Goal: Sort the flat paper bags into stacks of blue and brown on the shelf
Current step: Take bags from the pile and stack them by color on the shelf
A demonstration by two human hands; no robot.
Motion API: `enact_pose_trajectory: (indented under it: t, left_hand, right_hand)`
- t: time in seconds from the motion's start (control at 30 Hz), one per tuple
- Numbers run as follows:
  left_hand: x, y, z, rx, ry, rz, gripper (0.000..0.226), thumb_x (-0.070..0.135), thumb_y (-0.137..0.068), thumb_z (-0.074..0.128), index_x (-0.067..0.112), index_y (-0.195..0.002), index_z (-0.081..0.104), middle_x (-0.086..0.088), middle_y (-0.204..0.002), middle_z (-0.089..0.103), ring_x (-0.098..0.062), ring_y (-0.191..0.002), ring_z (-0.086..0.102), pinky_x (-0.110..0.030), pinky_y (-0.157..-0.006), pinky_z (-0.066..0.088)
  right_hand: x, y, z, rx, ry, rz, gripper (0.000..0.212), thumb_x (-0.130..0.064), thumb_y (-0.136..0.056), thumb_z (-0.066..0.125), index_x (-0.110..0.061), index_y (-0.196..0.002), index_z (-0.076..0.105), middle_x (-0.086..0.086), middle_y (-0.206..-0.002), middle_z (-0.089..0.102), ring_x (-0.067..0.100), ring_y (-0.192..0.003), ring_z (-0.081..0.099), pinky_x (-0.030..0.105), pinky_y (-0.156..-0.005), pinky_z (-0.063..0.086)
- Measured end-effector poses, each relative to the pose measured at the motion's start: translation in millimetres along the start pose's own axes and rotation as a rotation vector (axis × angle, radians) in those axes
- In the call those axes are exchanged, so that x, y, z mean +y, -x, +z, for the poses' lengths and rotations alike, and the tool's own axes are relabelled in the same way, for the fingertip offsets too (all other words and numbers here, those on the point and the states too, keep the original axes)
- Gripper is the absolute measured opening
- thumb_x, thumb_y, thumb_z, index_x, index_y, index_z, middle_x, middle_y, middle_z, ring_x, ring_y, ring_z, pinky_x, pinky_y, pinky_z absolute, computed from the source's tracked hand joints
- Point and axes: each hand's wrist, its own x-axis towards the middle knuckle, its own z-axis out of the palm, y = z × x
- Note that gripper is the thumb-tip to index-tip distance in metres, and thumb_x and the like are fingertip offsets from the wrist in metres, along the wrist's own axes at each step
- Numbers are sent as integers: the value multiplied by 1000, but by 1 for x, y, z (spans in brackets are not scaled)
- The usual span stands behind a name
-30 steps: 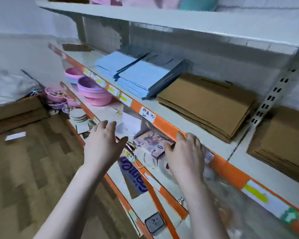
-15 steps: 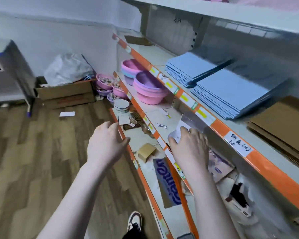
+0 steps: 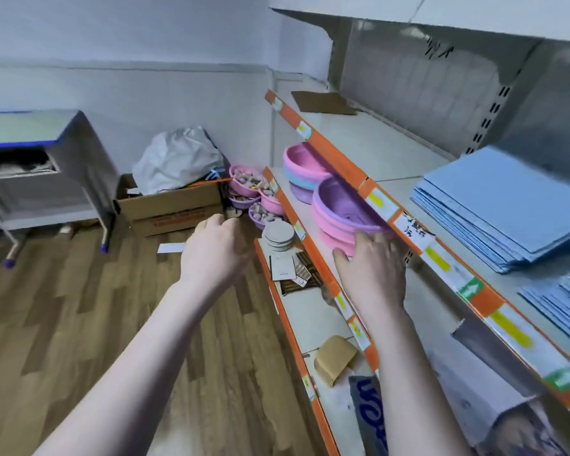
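Note:
A thick stack of flat blue paper bags [image 3: 504, 205] lies on the upper shelf [image 3: 385, 149] at the right, and the corner of a second blue stack [image 3: 563, 301] shows at the right edge. A single flat brown bag [image 3: 323, 103] lies at the far end of that shelf. My left hand [image 3: 216, 250] hovers over the floor with loosely curled fingers, holding nothing. Held at the front of the shelf below, my right hand [image 3: 372, 268] has relaxed fingers just in front of a pink and purple basin [image 3: 339, 212]; whether it touches the basin is unclear.
More pink basins [image 3: 301, 169] sit further along the middle shelf. Small plates [image 3: 278, 235], cards and a brown packet [image 3: 334, 358] lie on the lowest shelf. A cardboard box [image 3: 171, 209] with a grey bag and a grey desk [image 3: 43, 159] stand on the wooden floor at the left.
The view has swung left along the shelves, so the brown stacks have left the frame. Both hands moved left with it and hold nothing.

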Motion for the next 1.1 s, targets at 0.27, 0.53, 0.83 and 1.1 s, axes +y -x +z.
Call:
enact_pose_trajectory:
  t: [0.27,0.53,0.83,1.1]
  left_hand:
    - [-27,-149,21,14,58,33,46,36,-86,59,10,-124,55,-12,-126,52,-31,-118,45,-38,-93,39]
    - [-71,-341,62,-21,125,230,49,35,-83,63,11,-126,56,-14,-127,54,-33,-116,49,-42,-94,44]
    - [-81,-546,71,-106,146,393,52,33,-85,63,11,-131,52,-13,-134,50,-32,-122,47,-41,-99,40]
    - [-33,-702,125,-126,100,519,51,38,-88,59,9,-130,52,-16,-133,49,-34,-125,43,-40,-102,36]
  right_hand:
    - [-49,-131,47,47,28,5,34,-33,-91,51,-10,-114,58,18,-114,56,35,-111,48,39,-89,36]
    - [-106,-274,109,127,89,121,34,-33,-89,54,-8,-112,59,20,-112,57,36,-110,50,41,-91,37]
    - [-155,-437,130,41,128,234,43,-35,-92,50,-11,-127,52,16,-124,51,33,-117,47,37,-95,37]
    - [-119,-565,165,-2,177,299,46,-39,-93,47,-11,-129,50,17,-125,51,33,-118,47,37,-96,37]
